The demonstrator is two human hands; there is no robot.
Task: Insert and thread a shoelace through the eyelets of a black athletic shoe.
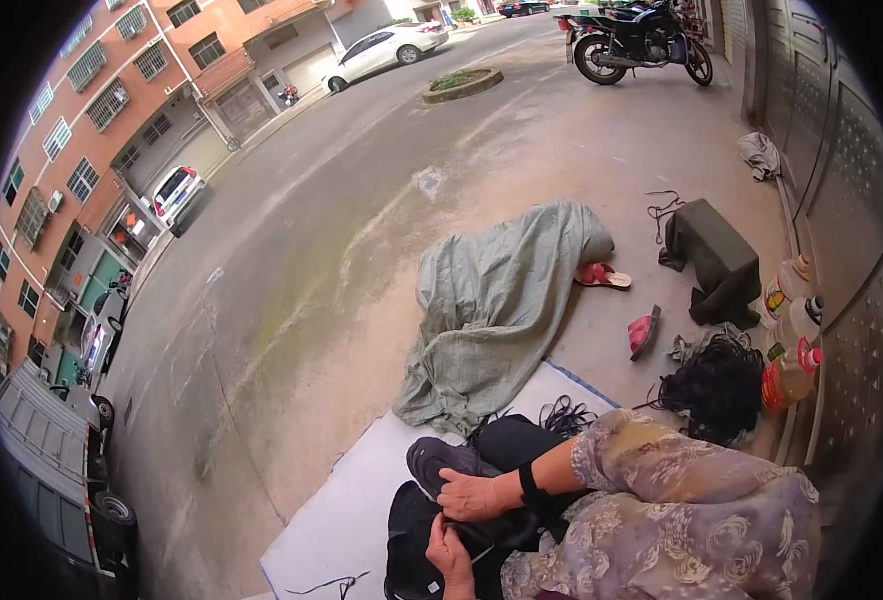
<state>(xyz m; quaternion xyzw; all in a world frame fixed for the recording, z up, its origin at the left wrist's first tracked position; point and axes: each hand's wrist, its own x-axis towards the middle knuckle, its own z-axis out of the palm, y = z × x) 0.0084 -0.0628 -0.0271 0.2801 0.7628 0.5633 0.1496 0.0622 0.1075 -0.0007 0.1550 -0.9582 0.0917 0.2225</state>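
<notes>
A bundle of black cloth (413,545) lies low in the middle, over a white sheet (331,510) on the ground. My left hand (448,556), coming up from the lower edge, pinches the cloth's edge between thumb and fingers. Just above it my right hand (471,496) is closed at the same edge, its fingertips nearly meeting the left ones. Any small thing between the fingertips is too fine to make out. A dark grey, rounded, shoe-like item (433,464) sits against the right fingers. The right wrist wears a black band (529,486), and floral fabric (671,530) covers the lower right.
Beyond the sheet lies a grey-green cloth (506,290). Red slippers (603,276), a dark draped box shape (713,258), a black stringy heap (713,390) and several plastic bottles (791,374) stand toward the metal door (856,230). A motorcycle (641,45) is parked farther off.
</notes>
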